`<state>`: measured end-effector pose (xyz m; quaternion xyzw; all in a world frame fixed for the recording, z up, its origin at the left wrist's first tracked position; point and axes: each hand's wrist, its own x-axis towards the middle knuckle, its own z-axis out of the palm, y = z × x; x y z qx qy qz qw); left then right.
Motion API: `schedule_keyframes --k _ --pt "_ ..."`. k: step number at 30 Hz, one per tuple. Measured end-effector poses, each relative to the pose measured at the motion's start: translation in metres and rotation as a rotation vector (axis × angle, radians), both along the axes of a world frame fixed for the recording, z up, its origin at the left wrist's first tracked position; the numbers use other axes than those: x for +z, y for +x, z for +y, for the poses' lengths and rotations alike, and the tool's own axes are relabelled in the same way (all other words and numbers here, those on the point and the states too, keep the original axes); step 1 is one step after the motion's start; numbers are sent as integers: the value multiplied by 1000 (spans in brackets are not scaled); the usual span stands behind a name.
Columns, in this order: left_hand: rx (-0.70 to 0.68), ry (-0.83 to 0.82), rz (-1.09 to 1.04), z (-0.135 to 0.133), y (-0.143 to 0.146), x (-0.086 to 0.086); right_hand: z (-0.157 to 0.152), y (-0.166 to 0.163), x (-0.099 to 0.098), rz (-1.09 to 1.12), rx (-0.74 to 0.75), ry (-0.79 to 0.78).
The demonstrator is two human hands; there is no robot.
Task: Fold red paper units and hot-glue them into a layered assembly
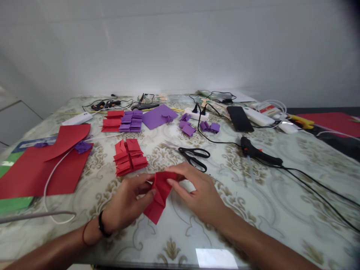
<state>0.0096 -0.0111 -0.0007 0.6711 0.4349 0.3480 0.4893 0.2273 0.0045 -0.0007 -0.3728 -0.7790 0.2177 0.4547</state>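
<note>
A creased piece of red paper (161, 195) is held between my two hands, above the patterned tablecloth. My left hand (131, 198) pinches its left edge between thumb and fingers. On the upper right edge, my right hand (194, 187) grips it with the thumb on the near face and the fingers behind. Just beyond my left hand lies a cluster of folded red paper pieces (130, 157) in rows. Black-handled scissors (194, 153) rest beyond my right hand, blades pointing left.
Folded red pieces (112, 122), purple pieces (131, 120) and a purple sheet (159, 116) lie farther back. A black glue gun (261, 153) with its cord and a phone (239, 119) are at right. Red sheets (62, 168) and a white cable (48, 187) occupy the left.
</note>
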Motion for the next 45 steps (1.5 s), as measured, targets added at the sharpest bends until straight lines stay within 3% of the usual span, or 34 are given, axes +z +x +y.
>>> schedule_keyframes --k 3,13,19,27,38,42,45 --pt "-9 -117 -89 5 -2 1 4 5 -1 -64 117 77" --pt "71 -142 37 14 -4 -7 4 3 -14 -170 258 57" --pt "68 -41 87 11 -3 -8 1 0 -15 -185 251 -25" --pt "24 -59 73 15 -6 -13 2 1 -12 -200 231 -147" --pt "77 58 168 12 -5 -14 0 -2 -15 -409 146 100" --pt "71 -27 107 12 -3 -11 -2 -3 -15 -362 139 125" --pt "115 42 128 9 0 -5 -7 -6 -12 -278 108 150"
